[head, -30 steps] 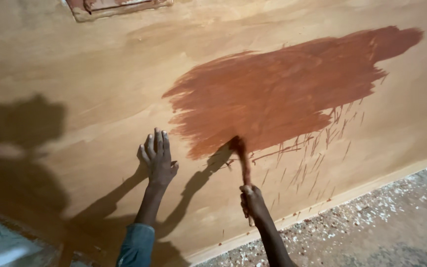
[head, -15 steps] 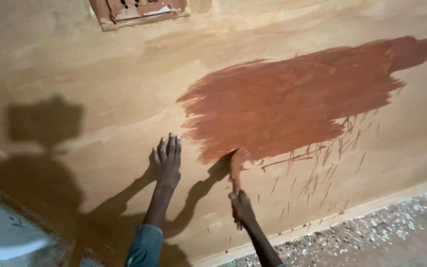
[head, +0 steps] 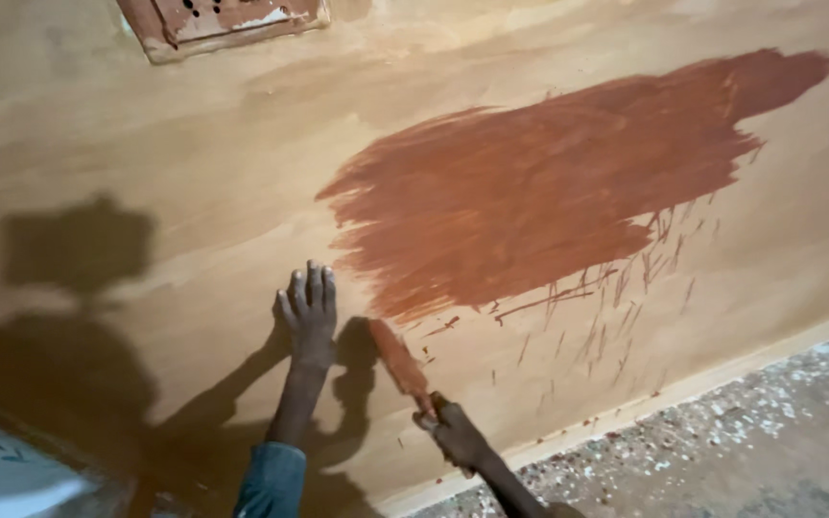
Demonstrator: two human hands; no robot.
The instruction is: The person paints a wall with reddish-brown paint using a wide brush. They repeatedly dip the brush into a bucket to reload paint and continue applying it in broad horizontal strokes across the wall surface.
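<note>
Left hand pressed flat, fingers spread, on tan wall. Paintbrush gripped in right hand, below red-brown paint patch.

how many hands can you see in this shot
2. The left hand lies flat on the tan wall; the right hand, lower right, holds a paintbrush below the red-brown painted patch.

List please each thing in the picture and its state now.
Wall: tan, partly painted.
Red-brown patch: broad, with thin streaks under it.
Brush: red-brown with paint, against the wall below the patch.
Left hand: flat on the wall, fingers together.
Right hand: gripping the brush handle.
Floor: speckled.
</note>
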